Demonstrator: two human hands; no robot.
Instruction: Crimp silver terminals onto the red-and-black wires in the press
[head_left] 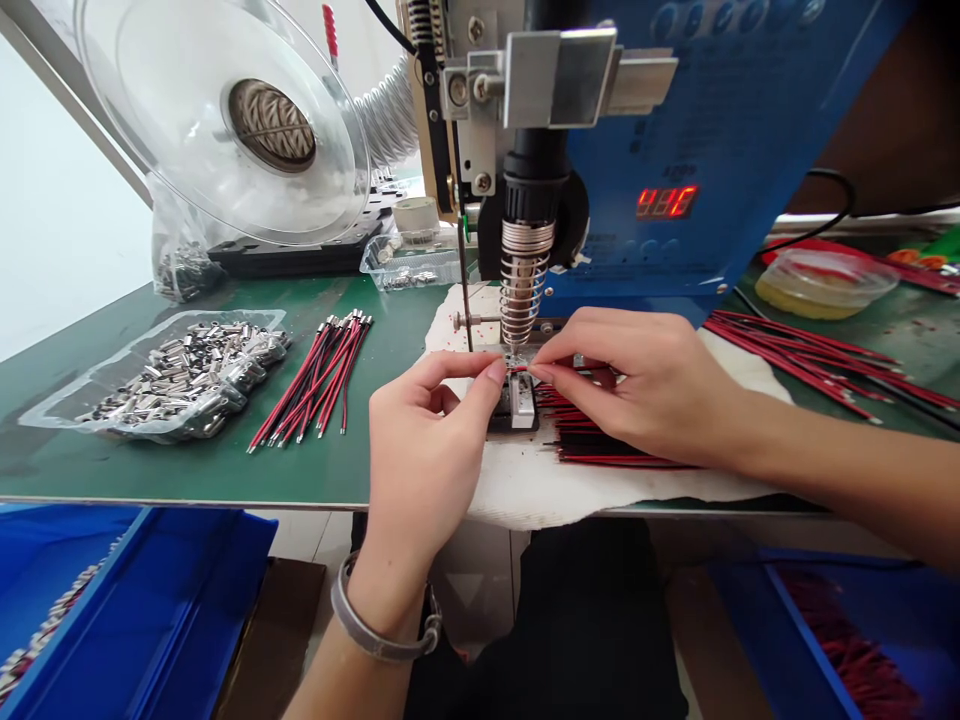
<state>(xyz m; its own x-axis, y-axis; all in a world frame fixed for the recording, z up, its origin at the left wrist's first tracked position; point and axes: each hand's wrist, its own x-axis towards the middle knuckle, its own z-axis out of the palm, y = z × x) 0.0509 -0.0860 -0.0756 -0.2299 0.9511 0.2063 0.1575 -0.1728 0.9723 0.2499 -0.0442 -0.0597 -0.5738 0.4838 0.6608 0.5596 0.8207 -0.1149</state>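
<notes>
Under the spring-wrapped tip (523, 285) of a soldering machine, both hands meet at a small metal fixture (523, 402). My right hand (641, 385) is closed in a pinch on a red-and-black wire (520, 369), whose end lies over the fixture. On the other side of the fixture my left hand (435, 440) pinches thumb against forefinger; what sits between them is too small and hidden to make out. Below my right hand, a row of red-and-black wires (600, 450) rests on a white cloth (517, 495).
On the green table (202, 475), a clear tray (56, 410) holds many small metal connectors, beside a bundle of wires (319, 375). A clear round fume hood (187, 190) stands behind. The blue machine body (637, 260) rises at the back; more wires (810, 360) lie right. Blue bins (202, 590) stand below.
</notes>
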